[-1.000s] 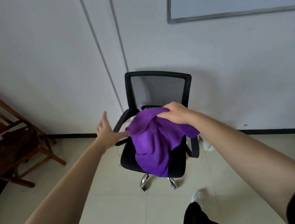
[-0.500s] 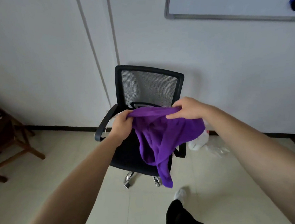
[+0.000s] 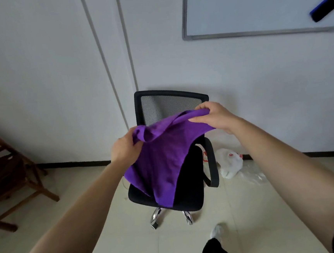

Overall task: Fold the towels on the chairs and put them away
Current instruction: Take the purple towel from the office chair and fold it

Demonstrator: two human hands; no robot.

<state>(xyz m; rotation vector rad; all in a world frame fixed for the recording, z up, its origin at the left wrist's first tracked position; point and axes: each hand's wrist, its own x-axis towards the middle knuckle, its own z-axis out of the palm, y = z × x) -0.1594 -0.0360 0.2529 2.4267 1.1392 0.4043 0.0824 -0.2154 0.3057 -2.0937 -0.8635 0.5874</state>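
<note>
White panelled wall (image 3: 36,77) and pale tiled floor (image 3: 110,222) are seen, with a silver-framed whiteboard (image 3: 242,6) mounted at upper right. A black mesh-backed office chair (image 3: 168,106) is placed against the wall. A purple cloth towel (image 3: 161,161) is held up in front of this chair, its lower end hanging over the seat; whether it touches cannot be told. One top corner is gripped by the left hand (image 3: 124,148), fingers curled round bunched fabric. The other is pinched higher up by the right hand (image 3: 215,116). A brown wooden chair (image 3: 15,176) is cut off at the left edge, and a white plastic bag (image 3: 231,164) is partly hidden behind the armrest.
</note>
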